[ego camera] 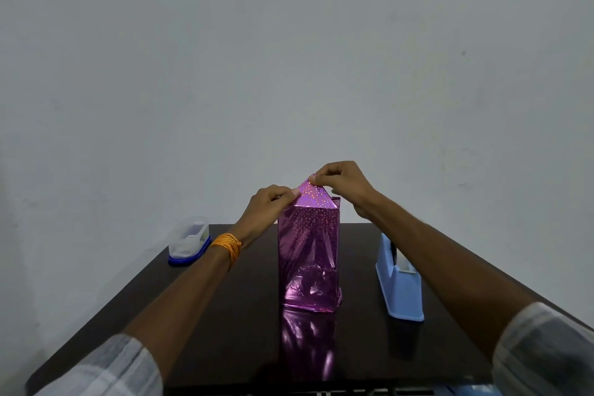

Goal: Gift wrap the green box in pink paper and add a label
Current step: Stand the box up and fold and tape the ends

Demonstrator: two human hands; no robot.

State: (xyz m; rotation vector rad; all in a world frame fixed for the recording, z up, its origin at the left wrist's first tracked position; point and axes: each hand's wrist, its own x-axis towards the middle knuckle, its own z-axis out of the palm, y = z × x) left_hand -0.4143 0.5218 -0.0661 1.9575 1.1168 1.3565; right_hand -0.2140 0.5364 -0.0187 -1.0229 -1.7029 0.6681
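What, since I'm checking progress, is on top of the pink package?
A pointed paper flap, pinched by the left hand and right hand. The box underneath is fully covered, so its colour cannot be seen.

Box (310,254) on table (225,315), between container (189,243) and dispenser (399,283)

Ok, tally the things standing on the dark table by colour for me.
Pink: 1, the shiny pink foil-wrapped box
Light blue: 1, the light blue plastic tape dispenser
Clear and dark blue: 1, the clear plastic container with a dark blue base
Total: 3
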